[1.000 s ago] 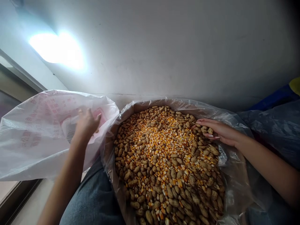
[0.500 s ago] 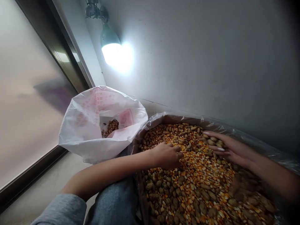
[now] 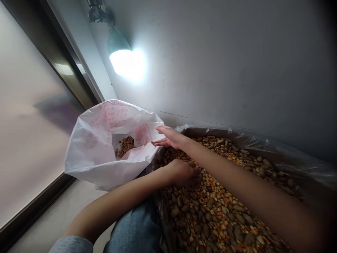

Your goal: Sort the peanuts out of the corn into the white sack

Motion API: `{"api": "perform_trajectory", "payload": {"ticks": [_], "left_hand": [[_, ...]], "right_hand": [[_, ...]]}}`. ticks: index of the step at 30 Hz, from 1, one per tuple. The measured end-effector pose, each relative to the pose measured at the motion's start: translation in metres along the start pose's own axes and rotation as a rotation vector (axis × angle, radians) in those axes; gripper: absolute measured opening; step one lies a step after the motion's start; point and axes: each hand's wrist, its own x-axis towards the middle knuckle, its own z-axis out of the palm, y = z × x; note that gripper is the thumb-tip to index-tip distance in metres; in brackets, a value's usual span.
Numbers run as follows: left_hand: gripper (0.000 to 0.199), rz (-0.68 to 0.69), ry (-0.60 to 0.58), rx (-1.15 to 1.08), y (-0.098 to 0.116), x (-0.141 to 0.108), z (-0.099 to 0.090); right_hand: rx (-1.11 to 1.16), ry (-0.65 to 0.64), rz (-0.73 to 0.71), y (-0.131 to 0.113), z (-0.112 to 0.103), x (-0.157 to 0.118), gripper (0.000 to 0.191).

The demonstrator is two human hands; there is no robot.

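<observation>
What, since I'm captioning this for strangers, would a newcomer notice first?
Probably the glaring lamp at upper left, by far the brightest thing here. Next, likely the pink-printed white sack gaping open below it, with a small brown heap inside. Then the broad spread of peanuts and yellow corn kernels at lower right, with the left hand down among them and the right hand open by the sack's rim.

The person wears a light grey sleeve and faded blue jeans; the left hand and right hand are bare.
</observation>
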Motion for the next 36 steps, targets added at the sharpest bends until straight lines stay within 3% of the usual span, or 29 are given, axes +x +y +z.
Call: {"api": "perform_trajectory", "payload": {"ticks": [3, 8, 11, 14, 16, 18, 21, 24, 30, 36], "left_hand": [[0.035, 0.06, 0.001, 0.057, -0.014, 0.003, 0.009], [0.034, -0.045, 0.064, 0.064, -0.029, 0.005, 0.023], [0.04, -0.13, 0.1, 0.041, -0.031, 0.005, 0.029], [0.039, -0.2, 0.124, 0.043, -0.03, 0.007, 0.032], [0.036, -0.215, 0.133, 0.066, -0.029, 0.01, 0.032], [0.035, -0.216, 0.157, 0.098, -0.029, 0.014, 0.031], [0.038, -0.222, 0.236, 0.14, -0.032, 0.024, 0.032], [0.044, -0.261, 0.283, 0.17, -0.039, 0.04, 0.039], [0.051, -0.389, 0.297, 0.228, -0.05, 0.072, 0.06], [0.054, -0.439, 0.338, 0.177, -0.052, 0.083, 0.055]], "right_hand": [[-0.015, 0.087, -0.043, 0.011, -0.064, -0.04, 0.019], [-0.074, 0.377, 0.006, 0.034, -0.168, -0.115, 0.01], [-0.118, 0.581, -0.028, 0.051, -0.212, -0.151, 0.01], [-0.108, 0.792, -0.15, 0.066, -0.24, -0.178, 0.009], [-0.114, 0.901, -0.19, 0.073, -0.251, -0.19, 0.009], [-0.194, 0.929, -0.202, 0.076, -0.256, -0.195, 0.013], [-0.518, 0.937, -0.203, 0.074, -0.26, -0.194, 0.023], [-0.821, 0.91, -0.081, 0.073, -0.263, -0.185, 0.035], [-0.945, 0.835, 0.089, 0.086, -0.262, -0.156, 0.061], [-1.265, 0.881, 0.241, 0.091, -0.261, -0.136, 0.064]]}}
